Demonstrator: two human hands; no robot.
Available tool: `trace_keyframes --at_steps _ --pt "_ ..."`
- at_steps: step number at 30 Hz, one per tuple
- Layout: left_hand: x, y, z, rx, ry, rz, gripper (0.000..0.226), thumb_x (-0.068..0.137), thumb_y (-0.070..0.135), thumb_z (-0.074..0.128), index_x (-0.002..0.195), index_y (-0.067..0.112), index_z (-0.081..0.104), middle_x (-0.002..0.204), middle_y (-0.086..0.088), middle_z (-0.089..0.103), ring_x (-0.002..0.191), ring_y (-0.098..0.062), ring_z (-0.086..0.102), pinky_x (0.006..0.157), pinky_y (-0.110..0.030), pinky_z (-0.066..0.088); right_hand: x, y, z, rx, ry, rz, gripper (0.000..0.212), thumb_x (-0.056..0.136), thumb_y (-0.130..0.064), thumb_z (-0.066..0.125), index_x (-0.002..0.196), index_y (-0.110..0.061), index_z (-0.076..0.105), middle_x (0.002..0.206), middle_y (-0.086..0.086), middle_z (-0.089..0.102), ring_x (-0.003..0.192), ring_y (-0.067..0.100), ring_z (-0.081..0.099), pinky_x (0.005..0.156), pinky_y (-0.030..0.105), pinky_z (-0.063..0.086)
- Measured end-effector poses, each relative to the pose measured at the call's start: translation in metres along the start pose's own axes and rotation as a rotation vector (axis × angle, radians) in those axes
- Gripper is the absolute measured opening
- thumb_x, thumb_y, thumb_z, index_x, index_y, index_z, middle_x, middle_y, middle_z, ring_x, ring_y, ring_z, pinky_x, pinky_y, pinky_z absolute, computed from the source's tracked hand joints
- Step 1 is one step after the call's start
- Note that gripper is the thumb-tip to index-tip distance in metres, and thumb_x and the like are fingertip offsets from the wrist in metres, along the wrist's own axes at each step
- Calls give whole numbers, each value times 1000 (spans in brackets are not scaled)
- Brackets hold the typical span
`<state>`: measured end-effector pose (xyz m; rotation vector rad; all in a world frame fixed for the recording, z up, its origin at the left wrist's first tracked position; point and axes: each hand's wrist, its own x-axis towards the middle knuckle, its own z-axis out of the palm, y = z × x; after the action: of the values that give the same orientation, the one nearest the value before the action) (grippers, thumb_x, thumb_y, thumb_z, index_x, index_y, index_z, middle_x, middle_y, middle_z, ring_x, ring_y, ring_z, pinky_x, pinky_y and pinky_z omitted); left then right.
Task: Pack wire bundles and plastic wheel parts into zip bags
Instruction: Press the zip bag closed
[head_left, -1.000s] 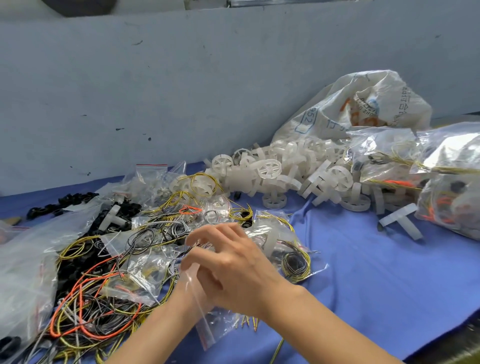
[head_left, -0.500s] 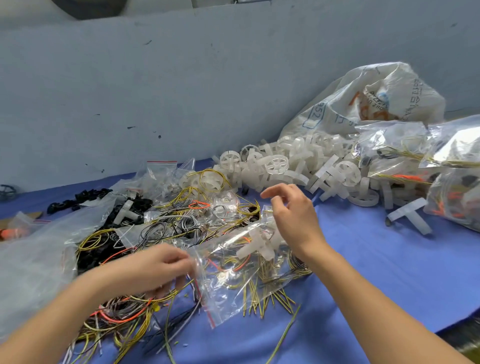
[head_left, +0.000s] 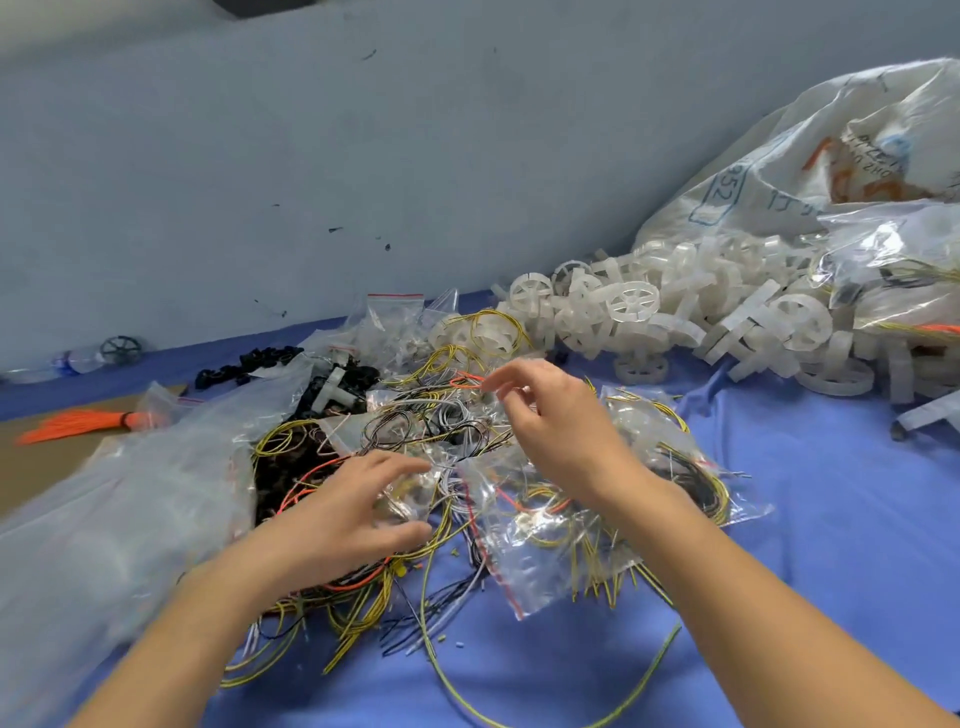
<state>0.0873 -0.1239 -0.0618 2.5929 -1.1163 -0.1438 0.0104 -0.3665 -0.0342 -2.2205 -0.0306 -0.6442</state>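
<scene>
Far-right sack (head_left: 810, 171) reading "352"; left hand (head_left: 353, 512) and right hand (head_left: 558, 431) hovering, fingers apart, over wire-filled zip bag (head_left: 550, 545).

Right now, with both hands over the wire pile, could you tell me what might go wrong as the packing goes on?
1. The filled zip bag has yellow wire ends poking out of its open side; they could slip out or block the seal.
2. The loose wires are tangled, so the left hand may drag extra strands along.
3. The right hand hovers with fingers open and could snag the orange wire loop.
</scene>
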Motion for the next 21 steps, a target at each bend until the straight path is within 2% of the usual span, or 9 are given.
trace_keyframes --at_steps 2,5,8,11,13,16,19,21 --pt "-20 -11 11 2 93 52 66 75 77 56 135 56 37 137 32 34 132 11 28 108 -20 28 -1 -6 11 -91 -58 -48 26 99 -17 44 111 -25 66 111 -3 62 99 16 58 90 38 47" --pt "-35 -26 14 64 198 61 61 81 74 51 136 49 43 139 27 38 133 7 30 110 -25 31 -2 -14 25 -281 -193 -159 29 98 -20 45 121 -28 61 122 -3 58 109 20 54 94 39 43" --pt "-40 -37 9 36 302 24 47 89 62 51 132 42 49 131 27 44 125 6 38 106 -28 37 -7 -20 45 -433 -425 -285 34 95 -40 52 129 -38 53 127 -6 50 116 19 47 98 38 34" --pt "-44 -42 9 21 345 -11 40 90 53 51 125 36 57 127 24 48 120 3 45 102 -31 42 -18 -23 70 -506 -506 -374 50 84 -58 59 130 -38 50 131 -7 47 118 19 46 100 38 32" --pt "-48 -45 11 38 352 -7 39 90 54 47 122 34 60 126 23 49 118 2 47 99 -31 45 -23 -20 82 -598 -524 -407 52 84 -57 60 131 -35 49 132 -5 45 117 22 46 100 40 34" --pt "-51 -47 12 56 363 1 31 92 49 47 117 35 61 126 25 49 116 3 47 95 -32 47 -27 -17 87 -640 -453 -429 32 95 -44 50 125 -33 52 128 -5 48 113 22 50 97 39 36" --pt "-54 -48 13 47 379 -2 29 94 48 48 117 35 60 126 25 49 118 2 47 98 -35 45 -25 -21 87 -584 -364 -418 25 100 -40 40 114 -29 59 118 -7 55 104 19 55 89 35 39" --pt "-54 -47 12 36 396 -5 34 94 53 45 120 35 59 126 24 50 118 1 47 100 -36 44 -22 -25 83 -468 -336 -368 23 100 -37 44 108 -25 61 114 -7 57 102 19 56 89 35 40"
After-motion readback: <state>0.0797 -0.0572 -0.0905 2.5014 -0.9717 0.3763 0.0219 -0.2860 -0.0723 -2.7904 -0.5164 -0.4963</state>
